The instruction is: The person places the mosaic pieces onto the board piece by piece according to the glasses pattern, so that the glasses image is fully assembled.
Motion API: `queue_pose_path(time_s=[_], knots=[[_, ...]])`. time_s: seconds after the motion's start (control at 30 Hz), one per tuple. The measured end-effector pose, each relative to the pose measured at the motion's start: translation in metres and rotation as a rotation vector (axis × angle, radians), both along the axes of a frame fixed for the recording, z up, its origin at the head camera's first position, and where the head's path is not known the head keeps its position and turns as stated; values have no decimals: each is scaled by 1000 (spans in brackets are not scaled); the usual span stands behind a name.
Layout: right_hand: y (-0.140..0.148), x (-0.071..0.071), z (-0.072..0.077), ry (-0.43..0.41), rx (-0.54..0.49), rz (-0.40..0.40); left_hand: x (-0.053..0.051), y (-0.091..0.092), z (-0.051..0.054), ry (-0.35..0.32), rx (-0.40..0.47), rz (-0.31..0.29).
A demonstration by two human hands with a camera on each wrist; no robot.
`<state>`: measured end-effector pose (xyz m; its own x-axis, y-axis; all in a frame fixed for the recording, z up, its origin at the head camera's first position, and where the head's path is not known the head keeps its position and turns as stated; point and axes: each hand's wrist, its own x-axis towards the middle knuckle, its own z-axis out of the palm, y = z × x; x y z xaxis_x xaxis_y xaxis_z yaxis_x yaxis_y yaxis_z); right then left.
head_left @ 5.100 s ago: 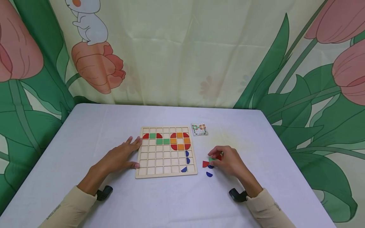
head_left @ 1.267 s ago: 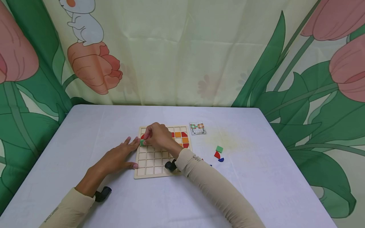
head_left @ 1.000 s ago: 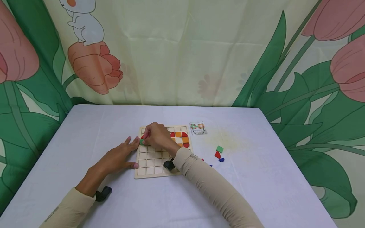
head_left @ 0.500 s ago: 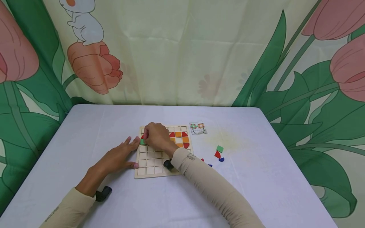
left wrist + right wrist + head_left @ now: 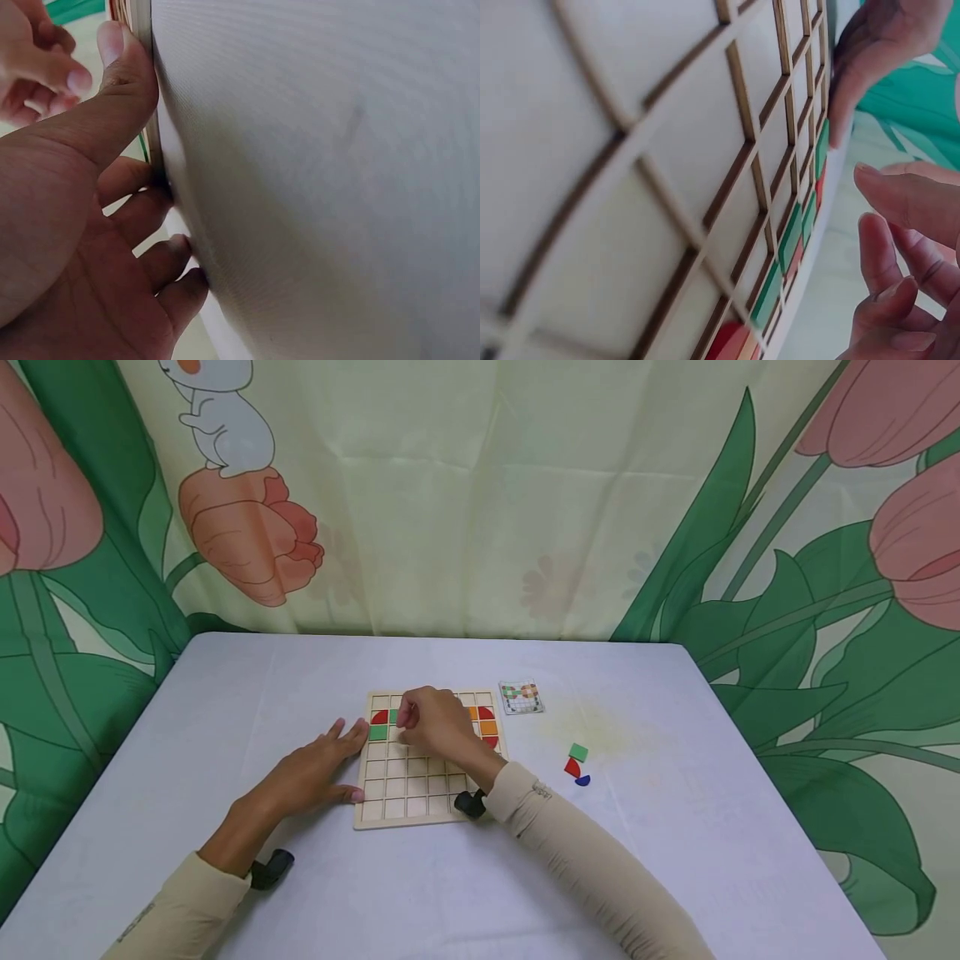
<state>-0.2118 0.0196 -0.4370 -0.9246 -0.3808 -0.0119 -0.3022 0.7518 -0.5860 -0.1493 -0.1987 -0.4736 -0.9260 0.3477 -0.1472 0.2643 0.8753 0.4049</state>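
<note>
My left hand (image 5: 307,777) rests against the left edge of a wooden grid board (image 5: 393,789), fingers spread, thumb nearer the front corner. In the left wrist view, the thumb (image 5: 124,82) touches the board's side. My right hand (image 5: 438,722) is over the upper middle of the board, covering some pieces. In the right wrist view, its loosely bent fingers (image 5: 881,247) hold nothing and stand apart from the board. A green square tile (image 5: 377,733) fills a cell at the left edge, below a red rounded piece (image 5: 380,717). Orange squares (image 5: 488,727) and red pieces show at right.
A small pattern card (image 5: 521,697) lies behind the board's right corner. Right of the board are a loose green square (image 5: 578,752), a red quarter piece (image 5: 573,767) and a blue half-round piece (image 5: 582,780). The right sleeve (image 5: 592,852) crosses the white table.
The right hand went from the loose pieces to the board's left side with a green tile. It has let go of the tile, now in its cell, and moved right. The left hand stays put.
</note>
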Motion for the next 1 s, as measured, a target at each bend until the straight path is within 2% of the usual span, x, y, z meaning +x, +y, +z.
queue_pose_path(time_s=[0.33,0.77,1.0], knots=[[34,10,0,17,-38,1,0,1,-1,2,-13,2],[68,25,6,30,-52,-57,0,1,-1,16,3,-10],[86,31,9,11,-68,-114,-1,1,-1,16,4,-14]])
